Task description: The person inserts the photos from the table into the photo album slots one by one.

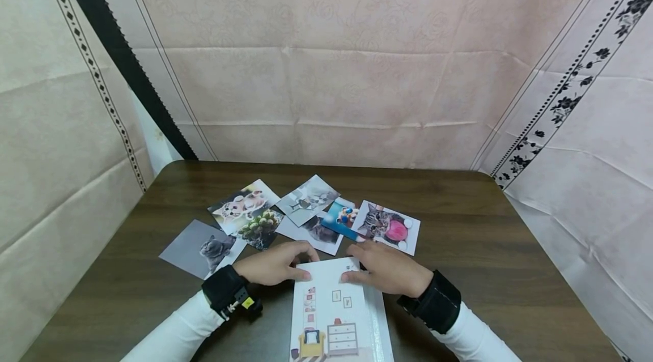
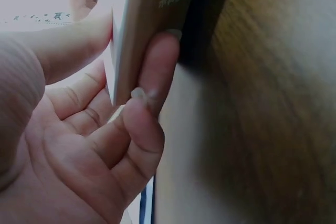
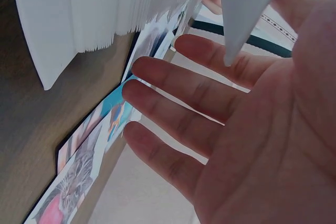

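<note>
Honestly, the pages (image 3: 100, 9) are what would worry me: they hang fanned apart from the cover (image 3: 252, 14), so a careless tug on that flap could crease it or make the whole album (image 1: 326, 308) slip. It's between both hands at the near side of the table (image 1: 484, 271), bottom end out of sight. Left hand (image 1: 270, 263) is pinching a top corner, thumb in front, fingers curled behind; right hand (image 1: 385, 265) has its thumb on the front and fingers straight out behind the flap, and I can't tell if it's really pinching. Then there's crowding: the kitten photo (image 1: 378, 220) sits right by the right hand, the plant photo (image 1: 260, 229) near the left, plus a blue photo (image 1: 334, 217) and pale photo (image 1: 308, 199) just beyond, so a wide swing could shove them around.
</note>
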Demonstrator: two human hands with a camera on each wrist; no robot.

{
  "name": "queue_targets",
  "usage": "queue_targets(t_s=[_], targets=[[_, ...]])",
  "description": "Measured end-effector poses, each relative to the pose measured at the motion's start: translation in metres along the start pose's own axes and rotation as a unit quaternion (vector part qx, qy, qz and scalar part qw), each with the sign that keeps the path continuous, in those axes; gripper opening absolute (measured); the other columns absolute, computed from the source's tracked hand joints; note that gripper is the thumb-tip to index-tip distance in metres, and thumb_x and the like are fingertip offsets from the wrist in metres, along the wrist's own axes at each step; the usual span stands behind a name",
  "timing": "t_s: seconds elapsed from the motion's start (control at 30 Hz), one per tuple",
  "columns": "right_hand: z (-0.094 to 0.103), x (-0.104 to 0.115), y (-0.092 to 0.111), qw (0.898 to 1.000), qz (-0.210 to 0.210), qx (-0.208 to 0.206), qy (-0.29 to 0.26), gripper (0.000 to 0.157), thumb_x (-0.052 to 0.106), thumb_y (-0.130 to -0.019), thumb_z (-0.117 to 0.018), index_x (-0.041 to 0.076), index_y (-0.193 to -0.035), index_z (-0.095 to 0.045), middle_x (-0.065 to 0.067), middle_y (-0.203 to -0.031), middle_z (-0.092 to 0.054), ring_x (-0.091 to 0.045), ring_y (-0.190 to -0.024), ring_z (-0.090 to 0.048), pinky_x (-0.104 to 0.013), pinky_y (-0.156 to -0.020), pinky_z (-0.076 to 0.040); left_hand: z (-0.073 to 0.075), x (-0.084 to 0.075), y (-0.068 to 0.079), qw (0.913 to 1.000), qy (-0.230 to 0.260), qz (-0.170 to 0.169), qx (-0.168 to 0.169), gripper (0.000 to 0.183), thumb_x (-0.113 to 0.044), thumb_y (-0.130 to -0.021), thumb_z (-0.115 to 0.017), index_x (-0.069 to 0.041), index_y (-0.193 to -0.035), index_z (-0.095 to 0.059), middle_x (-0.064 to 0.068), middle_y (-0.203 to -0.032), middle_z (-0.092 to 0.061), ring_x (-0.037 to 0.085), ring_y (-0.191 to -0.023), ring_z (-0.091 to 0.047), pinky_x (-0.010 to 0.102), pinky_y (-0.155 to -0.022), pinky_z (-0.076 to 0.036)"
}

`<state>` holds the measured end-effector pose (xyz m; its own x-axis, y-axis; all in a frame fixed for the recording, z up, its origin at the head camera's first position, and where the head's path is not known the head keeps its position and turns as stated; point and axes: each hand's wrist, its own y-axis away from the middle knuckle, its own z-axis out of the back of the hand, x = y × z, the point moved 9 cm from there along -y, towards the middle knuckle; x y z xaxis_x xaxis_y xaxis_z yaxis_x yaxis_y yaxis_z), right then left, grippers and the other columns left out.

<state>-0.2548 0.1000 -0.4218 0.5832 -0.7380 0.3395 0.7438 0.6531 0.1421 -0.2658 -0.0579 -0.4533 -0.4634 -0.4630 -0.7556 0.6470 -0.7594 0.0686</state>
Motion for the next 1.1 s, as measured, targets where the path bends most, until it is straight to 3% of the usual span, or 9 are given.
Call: queue_targets(t_s=[0.33,0.6,0.9,1.1], targets=[[0.002,0.0,-0.002,1.0,-0.019,-0.013,-0.02,0.064,0.07,-0.084,-0.048,0.016,-0.118,-0.053,0.003,-0.095,-0.053,-0.011,-0.087,-0.052,-0.025,-0.069,-0.046,0.001,0.002,0.001,0.9995,0.03,0.013,0.0,0.027,-0.033,-0.092,-0.061,-0.024,-0.117,-0.055,-0.007,-0.11,-0.057,0.009,-0.086,-0.056,0.028,-0.075,-0.047],[0.003,0.002,-0.002,0.999,-0.015,-0.033,-0.031,0.07,0.07,-0.087,-0.042,0.011,-0.124,-0.051,0.001,-0.1,-0.056,-0.012,-0.089,-0.053,-0.025,-0.07,-0.047,0.002,-0.004,0.0,0.9998,0.015,-0.012,-0.005,0.027,-0.034,-0.095,-0.057,-0.024,-0.12,-0.056,-0.008,-0.113,-0.057,0.009,-0.097,-0.054,0.029,-0.085,-0.046],[0.007,0.004,-0.002,0.996,-0.008,-0.056,-0.067,0.057,0.066,-0.09,-0.04,0.017,-0.117,-0.051,0.004,-0.094,-0.054,-0.01,-0.087,-0.054,-0.024,-0.069,-0.047,0.004,-0.015,-0.003,0.994,0.094,-0.048,-0.029,0.037,-0.018,-0.096,-0.056,-0.024,-0.132,-0.051,-0.006,-0.12,-0.059,0.014,-0.106,-0.054,0.037,-0.092,-0.044],[0.012,0.007,-0.001,0.995,0.001,-0.073,-0.069,0.058,0.066,-0.091,-0.039,0.017,-0.119,-0.053,0.005,-0.097,-0.058,-0.009,-0.087,-0.055,-0.023,-0.071,-0.048,0.005,-0.016,-0.004,0.9936,0.097,-0.042,-0.039,0.043,-0.011,-0.093,-0.057,-0.024,-0.134,-0.049,-0.007,-0.116,-0.06,0.014,-0.101,-0.055,0.035,-0.087,-0.045]])
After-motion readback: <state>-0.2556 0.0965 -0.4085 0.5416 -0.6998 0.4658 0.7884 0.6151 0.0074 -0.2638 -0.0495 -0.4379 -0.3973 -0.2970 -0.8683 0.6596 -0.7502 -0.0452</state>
